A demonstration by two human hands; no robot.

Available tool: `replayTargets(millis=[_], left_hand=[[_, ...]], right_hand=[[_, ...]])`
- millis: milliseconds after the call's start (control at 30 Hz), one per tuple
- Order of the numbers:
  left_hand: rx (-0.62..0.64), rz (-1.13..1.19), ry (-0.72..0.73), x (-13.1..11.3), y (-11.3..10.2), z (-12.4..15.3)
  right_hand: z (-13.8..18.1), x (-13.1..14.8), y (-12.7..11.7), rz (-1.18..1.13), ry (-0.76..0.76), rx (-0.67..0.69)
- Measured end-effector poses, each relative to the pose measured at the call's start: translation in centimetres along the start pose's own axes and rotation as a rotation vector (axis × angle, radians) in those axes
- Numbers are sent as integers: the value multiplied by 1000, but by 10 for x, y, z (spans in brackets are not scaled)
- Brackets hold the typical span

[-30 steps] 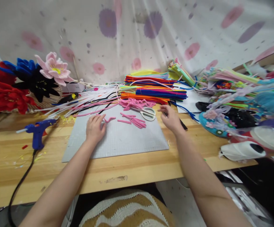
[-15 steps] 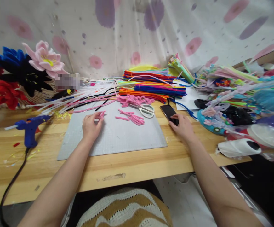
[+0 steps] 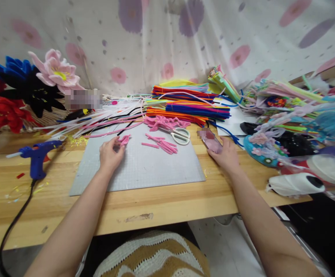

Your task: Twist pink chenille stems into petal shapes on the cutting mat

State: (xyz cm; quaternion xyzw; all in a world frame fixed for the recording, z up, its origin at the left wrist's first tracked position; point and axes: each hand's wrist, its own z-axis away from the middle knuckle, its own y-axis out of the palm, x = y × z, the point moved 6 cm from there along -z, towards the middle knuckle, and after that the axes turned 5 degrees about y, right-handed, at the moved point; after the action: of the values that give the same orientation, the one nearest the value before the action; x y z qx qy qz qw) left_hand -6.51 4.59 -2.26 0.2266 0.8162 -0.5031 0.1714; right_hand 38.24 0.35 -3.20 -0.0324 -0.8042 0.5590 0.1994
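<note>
Pink fuzzy piece (image 3: 124, 139), bent into a small loop, is held over the left part of the gray mat (image 3: 156, 173) by the left hand (image 3: 111, 156), its thumb and forefinger closed on it; the other fingers are curled, and their tips cannot be made out. Just off the mat's right edge, a phone (image 3: 211, 142) with a lit screen is touched at its near end by the right hand (image 3: 227, 156); the thumb and fingers are set apart around that end, but whether it is gripped or merely touched cannot be told. Short pink strips (image 3: 167, 146) are scattered loosely on the mat, right of its middle. White-handled scissors (image 3: 181, 136) are laid near the mat's far right corner, their blades largely hidden by bent pink pieces (image 3: 161, 122) heaped along its far edge. Bundles of colored stems (image 3: 198, 110) are stacked beyond the mat. Well to its left, a blue glue gun (image 3: 39, 156) is placed; well to its right, a white spool (image 3: 296, 184) is laid on its side.
</note>
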Motion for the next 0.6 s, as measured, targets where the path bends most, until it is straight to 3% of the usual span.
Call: replayTargets(millis=[200,400,600], left_hand=[[27,32,-44,3,1,-1],[15,116,-106,11,3,-1],[7,139,-134,14,3,-1]], right_hand=[[3,-3,0,-33,-29,-6],[13,-21,-11,-243,-122,-44],[2,-9,-5,-202,-196,74]])
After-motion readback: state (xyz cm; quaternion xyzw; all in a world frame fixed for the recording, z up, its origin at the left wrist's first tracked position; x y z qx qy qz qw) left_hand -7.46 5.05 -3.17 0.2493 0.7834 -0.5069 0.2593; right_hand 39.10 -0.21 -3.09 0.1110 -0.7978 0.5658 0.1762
